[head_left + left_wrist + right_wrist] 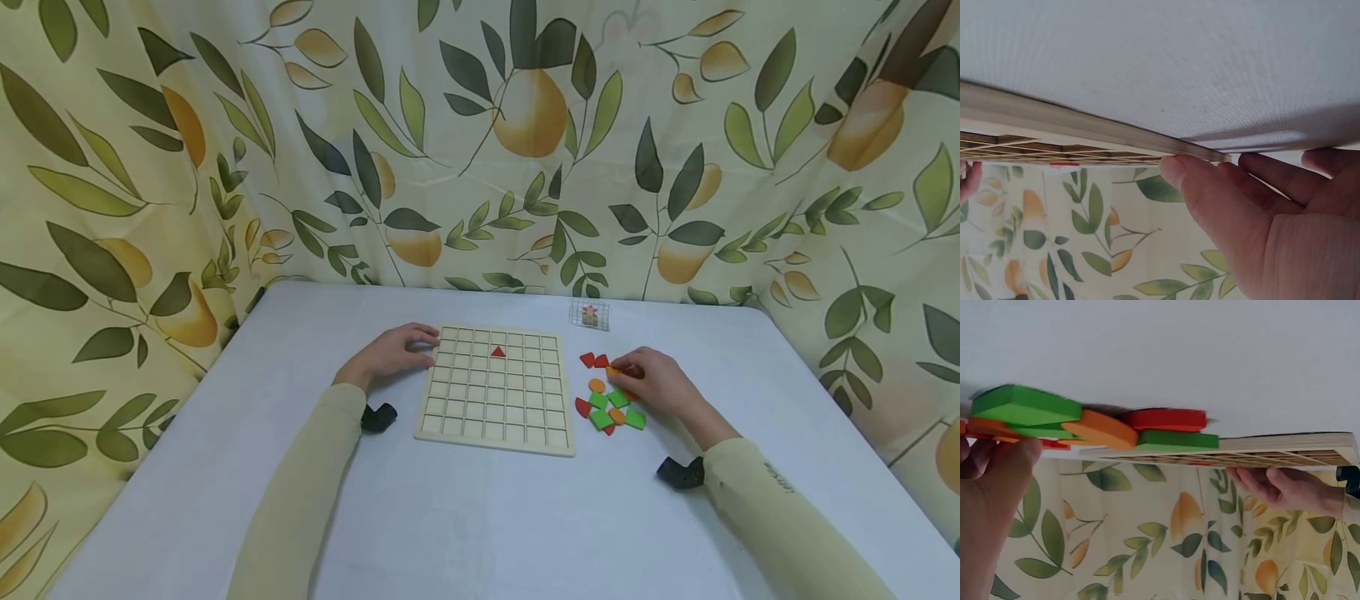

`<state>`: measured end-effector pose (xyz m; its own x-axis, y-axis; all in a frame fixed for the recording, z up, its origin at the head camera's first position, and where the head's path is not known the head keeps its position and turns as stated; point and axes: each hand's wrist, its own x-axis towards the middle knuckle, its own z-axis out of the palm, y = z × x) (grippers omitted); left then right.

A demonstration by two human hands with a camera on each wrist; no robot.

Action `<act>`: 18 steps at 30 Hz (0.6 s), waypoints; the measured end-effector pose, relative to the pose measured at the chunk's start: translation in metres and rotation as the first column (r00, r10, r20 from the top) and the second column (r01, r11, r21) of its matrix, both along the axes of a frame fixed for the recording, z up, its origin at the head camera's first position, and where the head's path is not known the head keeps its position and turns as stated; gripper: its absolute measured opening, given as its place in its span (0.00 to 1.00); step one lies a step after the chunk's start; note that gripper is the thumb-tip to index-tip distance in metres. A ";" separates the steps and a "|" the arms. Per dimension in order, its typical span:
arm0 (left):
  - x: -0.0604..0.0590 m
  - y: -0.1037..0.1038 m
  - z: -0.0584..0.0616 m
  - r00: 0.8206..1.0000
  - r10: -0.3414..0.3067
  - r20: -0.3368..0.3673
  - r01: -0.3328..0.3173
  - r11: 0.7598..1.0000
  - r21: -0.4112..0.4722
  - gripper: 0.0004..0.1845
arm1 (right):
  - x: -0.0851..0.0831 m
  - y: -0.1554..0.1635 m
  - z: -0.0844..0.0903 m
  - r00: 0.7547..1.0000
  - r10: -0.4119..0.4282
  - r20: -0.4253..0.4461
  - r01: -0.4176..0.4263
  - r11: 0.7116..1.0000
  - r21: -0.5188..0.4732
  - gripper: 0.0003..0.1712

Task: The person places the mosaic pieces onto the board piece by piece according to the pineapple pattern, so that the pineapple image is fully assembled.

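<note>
Two hands work at a white table [225, 500] set against a leaf-and-pear printed curtain [480, 125]. Largest of the things on it is a pale wooden grid board [480, 408], lying flat near the middle, with one red triangle piece [498, 352] already seated in a cell of its second row from the far edge. The left hand [393, 354] rests at the board's far left corner; in the left wrist view its fingers [1210, 181] lie nearly straight with the tips against the board's edge, steadying it rather than gripping. Just right of the board lies a loose heap of small pieces [611, 404] in red, orange and green, some overlapping one another. The right hand [652, 382] sits over the far side of that heap, fingers curled down onto an orange piece [613, 372]; it looks like a pinch, though the piece may not yet be off the table. A small pattern card [589, 314] lies beyond the heap, its picture too small to read.

Judging from this, the step in hand is picking the second piece. The next move calls for a clean lift clear of the neighbouring pieces, then a carry across to a cell matched against the card.
</note>
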<state>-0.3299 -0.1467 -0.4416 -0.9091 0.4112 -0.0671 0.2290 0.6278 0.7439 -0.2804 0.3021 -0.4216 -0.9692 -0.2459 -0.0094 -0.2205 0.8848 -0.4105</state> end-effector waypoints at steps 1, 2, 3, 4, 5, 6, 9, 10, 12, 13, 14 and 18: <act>0.000 0.000 0.000 1.000 0.001 0.003 -0.001 1.000 0.002 0.21 | 0.000 0.001 0.000 1.000 0.004 0.003 -0.004 1.000 0.002 0.21; 0.000 0.000 0.000 1.000 0.002 0.006 -0.002 1.000 0.007 0.21 | 0.000 0.002 0.000 1.000 0.011 0.004 -0.011 1.000 0.004 0.21; 0.000 0.000 0.000 1.000 0.003 0.009 -0.003 1.000 0.011 0.21 | 0.000 0.003 -0.001 1.000 0.016 0.005 -0.016 1.000 0.005 0.22; 0.000 0.000 0.000 1.000 0.003 0.009 -0.003 1.000 0.014 0.21 | 0.000 0.004 -0.001 1.000 0.016 0.007 -0.016 1.000 0.004 0.22; -0.001 -0.001 -0.001 1.000 0.003 0.009 -0.003 1.000 0.016 0.21 | 0.000 0.004 -0.001 1.000 0.016 0.007 -0.016 1.000 0.003 0.22; -0.001 -0.001 -0.001 1.000 0.004 0.011 -0.004 1.000 0.017 0.21 | 0.000 0.004 -0.002 1.000 0.015 0.006 -0.015 1.000 0.002 0.22; -0.001 -0.001 -0.002 1.000 0.002 0.018 -0.003 1.000 0.026 0.21 | 0.000 0.004 -0.003 1.000 0.000 0.003 0.000 1.000 -0.006 0.21; -0.002 -0.001 -0.003 1.000 0.001 0.020 -0.001 1.000 0.029 0.21 | 0.000 0.004 -0.003 1.000 -0.002 0.001 0.002 1.000 -0.007 0.22; -0.002 -0.001 -0.004 1.000 0.003 0.024 -0.004 1.000 0.031 0.21 | 0.000 0.003 -0.003 1.000 -0.008 0.000 0.008 1.000 -0.009 0.22; -0.002 -0.001 -0.004 1.000 0.003 0.023 -0.003 1.000 0.030 0.21 | 0.000 0.003 -0.004 1.000 -0.012 -0.001 0.012 1.000 -0.010 0.21; -0.002 -0.001 -0.004 1.000 0.004 0.022 -0.005 1.000 0.027 0.21 | 0.000 0.003 -0.004 1.000 -0.011 -0.003 0.011 1.000 -0.012 0.21; -0.002 0.000 -0.003 1.000 0.012 0.015 -0.012 1.000 0.017 0.21 | 0.001 0.004 -0.005 1.000 0.000 -0.018 -0.001 1.000 -0.019 0.19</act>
